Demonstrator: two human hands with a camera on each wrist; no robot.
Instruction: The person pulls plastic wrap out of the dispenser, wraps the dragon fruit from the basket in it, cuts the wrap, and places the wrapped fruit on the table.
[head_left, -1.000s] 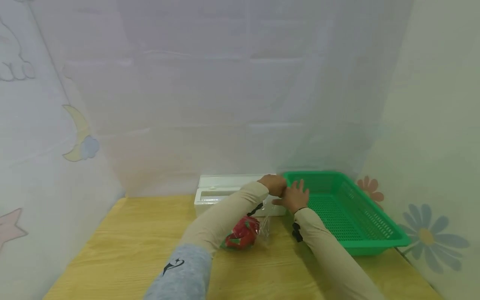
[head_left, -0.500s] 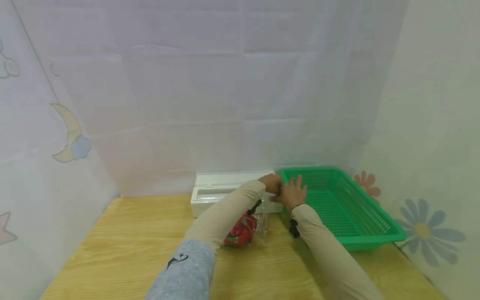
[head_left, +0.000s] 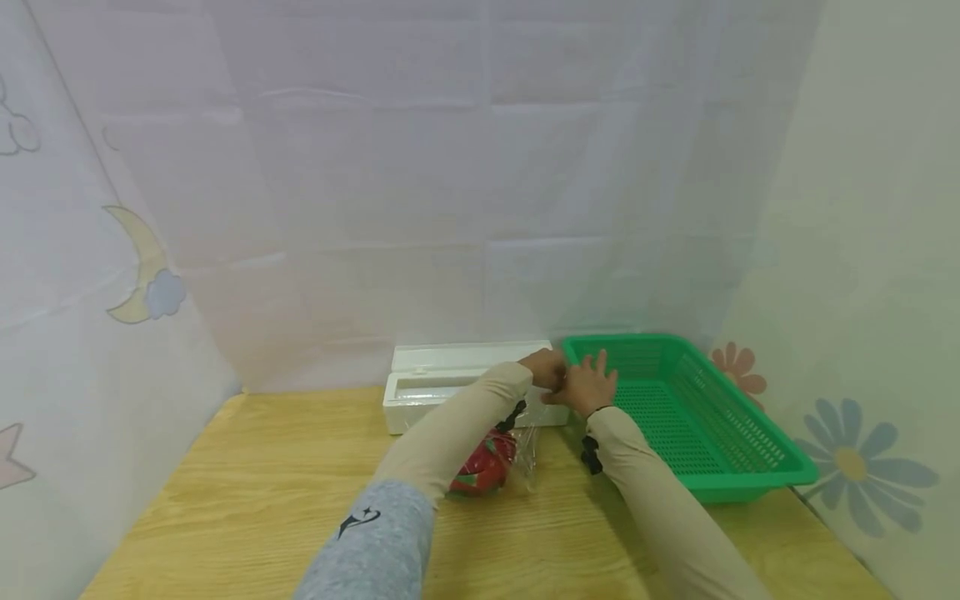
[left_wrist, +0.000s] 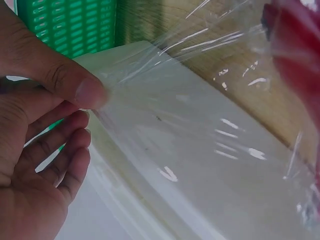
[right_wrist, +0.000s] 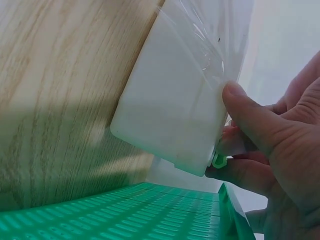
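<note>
A long white cling film box [head_left: 420,408] stands at the back of the table with its lid raised. My left hand [head_left: 545,369] is at its right end; in the left wrist view, thumb and forefinger pinch the clear cling film [left_wrist: 200,42] at the box edge. My right hand [head_left: 588,386] is beside it, upper fingers spread in the head view. In the right wrist view its thumb presses at the filmed edge, with fingers behind the box end by a small green piece [right_wrist: 219,161]. Film stretches to a red, green-edged fruit like a dragon fruit [head_left: 483,467], partly behind my left sleeve.
A green perforated basket [head_left: 750,482] stands directly right of the box, its near left corner behind my right forearm. The wooden table [head_left: 300,500] meets a pale wall sheet at the back, and a flower-patterned wall rises along the right.
The head view has shifted slightly. Both hands stay together at the right end of the box, with the left a touch closer to the right than before.
</note>
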